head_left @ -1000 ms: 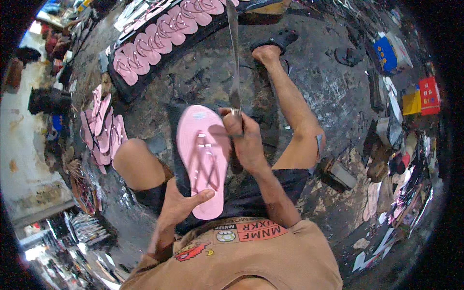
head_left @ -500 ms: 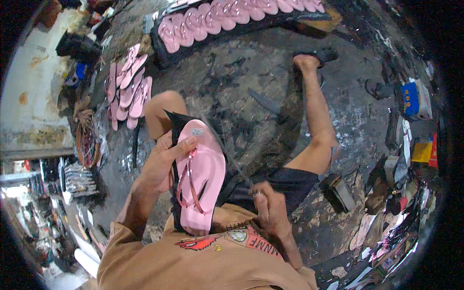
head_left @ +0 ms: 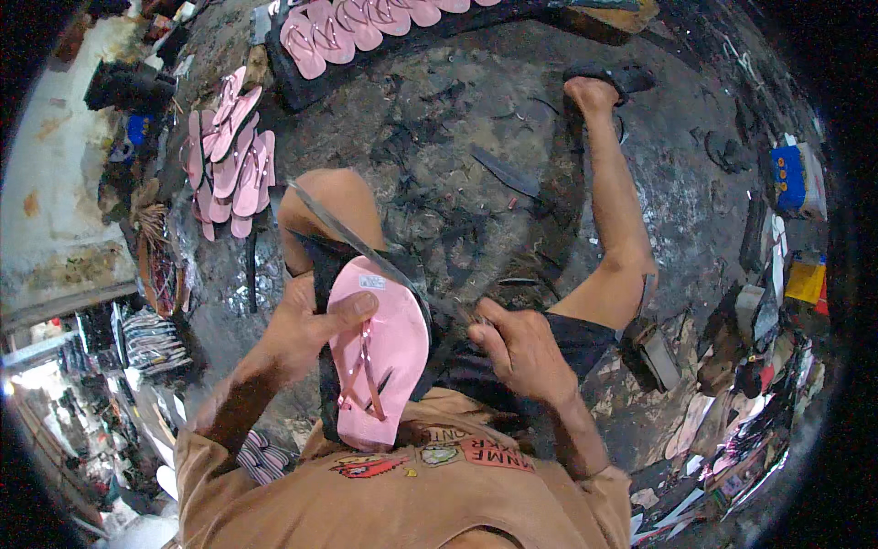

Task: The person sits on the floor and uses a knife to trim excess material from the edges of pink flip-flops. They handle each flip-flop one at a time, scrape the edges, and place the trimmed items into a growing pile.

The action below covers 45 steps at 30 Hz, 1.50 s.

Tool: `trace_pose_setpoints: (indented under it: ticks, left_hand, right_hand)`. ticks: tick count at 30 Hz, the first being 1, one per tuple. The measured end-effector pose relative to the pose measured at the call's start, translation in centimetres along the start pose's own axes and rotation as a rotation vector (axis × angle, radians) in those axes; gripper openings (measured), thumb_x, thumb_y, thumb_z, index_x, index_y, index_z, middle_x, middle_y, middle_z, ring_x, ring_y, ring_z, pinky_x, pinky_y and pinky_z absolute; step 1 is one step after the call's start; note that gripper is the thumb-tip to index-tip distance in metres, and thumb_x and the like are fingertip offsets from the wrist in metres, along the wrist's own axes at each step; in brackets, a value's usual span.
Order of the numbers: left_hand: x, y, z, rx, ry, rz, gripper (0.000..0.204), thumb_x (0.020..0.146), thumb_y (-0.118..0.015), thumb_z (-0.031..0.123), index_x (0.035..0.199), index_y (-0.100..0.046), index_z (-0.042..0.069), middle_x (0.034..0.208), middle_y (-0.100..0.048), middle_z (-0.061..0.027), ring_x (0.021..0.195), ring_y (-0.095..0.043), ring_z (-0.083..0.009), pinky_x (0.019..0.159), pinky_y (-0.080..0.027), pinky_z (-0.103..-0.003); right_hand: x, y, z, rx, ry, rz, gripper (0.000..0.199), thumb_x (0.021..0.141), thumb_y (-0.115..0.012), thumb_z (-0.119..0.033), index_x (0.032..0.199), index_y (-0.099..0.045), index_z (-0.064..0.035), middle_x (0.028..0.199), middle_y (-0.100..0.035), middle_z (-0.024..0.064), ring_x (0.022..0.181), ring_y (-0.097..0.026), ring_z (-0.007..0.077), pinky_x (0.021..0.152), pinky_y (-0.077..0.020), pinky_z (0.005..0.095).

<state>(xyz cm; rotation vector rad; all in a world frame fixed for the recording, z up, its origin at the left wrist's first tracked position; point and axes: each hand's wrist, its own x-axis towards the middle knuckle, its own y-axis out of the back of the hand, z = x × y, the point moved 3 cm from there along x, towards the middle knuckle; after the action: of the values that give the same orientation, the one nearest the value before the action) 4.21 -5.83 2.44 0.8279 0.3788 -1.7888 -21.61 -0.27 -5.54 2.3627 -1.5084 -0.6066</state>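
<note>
Left hand (head_left: 302,329) is gripping pink slipper (head_left: 404,334), thumb pressing on top (other fingers are hiding underneath). Slipper is lying over black sheet (head_left: 318,249), toe pointing away from person, heel near brown shirt (head_left: 412,499). Right hand (head_left: 530,357) is clenching around knife (head_left: 352,234); long blade is slanting across toe edge, cannot tell if touching. 1 pink slipper pile (head_left: 240,169) is lying farther left.

Flip-flop (head_left: 407,339) lay between left hand (head_left: 309,322) and right hand (head_left: 529,352), knife (head_left: 353,236) at its front-right edge, sandal pile (head_left: 240,174) forward-left, sandal row (head_left: 363,29) farther ahead.
</note>
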Motion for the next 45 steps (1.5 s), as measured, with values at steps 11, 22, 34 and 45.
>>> trace_pose_setpoints:
  ticks: [11, 22, 34, 45]
  left_hand:
    - [2.1, -1.2, 1.8, 0.354, -0.334, -0.026, 0.032, 0.1, -0.063, 0.03, 0.119, -0.063, 0.003, 0.103, -0.067, -0.0021, 0.095, -0.06, -0.0116, 0.087, -0.051, -0.032]
    - [8.2, -9.7, 3.4, -1.12, -0.563, 0.149, 0.047, 0.094, -0.07, 0.027, 0.132, -0.053, 0.007, 0.129, -0.061, -0.0096, 0.122, -0.057, -0.0288, 0.108, -0.044, -0.052]
    - [4.0, -10.3, 3.1, -1.136, -0.271, 0.137, 0.039, 0.095, -0.068, 0.025, 0.128, -0.058, 0.005, 0.124, -0.065, -0.0098, 0.115, -0.063, -0.0253, 0.1, -0.054, -0.043]
    - [5.3, -7.9, -7.6, -0.435, -0.271, 0.131, 0.037, 0.084, -0.071, 0.0, 0.119, -0.059, 0.001, 0.105, -0.067, -0.0091, 0.099, -0.067, -0.0226, 0.088, -0.056, -0.039]
  right_hand:
    - [12.1, 0.1, -2.8, 0.664, 0.154, 0.156, 0.038, 0.096, -0.066, -0.04, 0.095, -0.068, -0.0017, 0.07, -0.061, 0.0031, 0.068, -0.056, 0.0129, 0.059, -0.0447, 0.0355]
    - [4.6, 6.1, -4.3, 0.645, 0.069, 0.893, 0.035, 0.1, -0.063, -0.033, 0.109, -0.064, 0.0012, 0.072, -0.061, -0.0003, 0.064, -0.057, 0.0067, 0.056, -0.0441, 0.0236]
    - [-11.2, -3.7, 3.0, 0.036, -0.118, 0.577, 0.041, 0.102, -0.052, -0.046, 0.094, -0.058, -0.0063, 0.074, -0.062, 0.0161, 0.064, -0.066, 0.0367, 0.055, -0.0496, 0.0443]
    - [-3.6, 1.8, 1.0, -0.111, -0.088, 0.234, 0.026, 0.099, -0.054, -0.029, 0.106, -0.059, -0.0045, 0.074, -0.064, 0.0252, 0.073, -0.065, 0.046, 0.065, -0.0504, 0.0536]
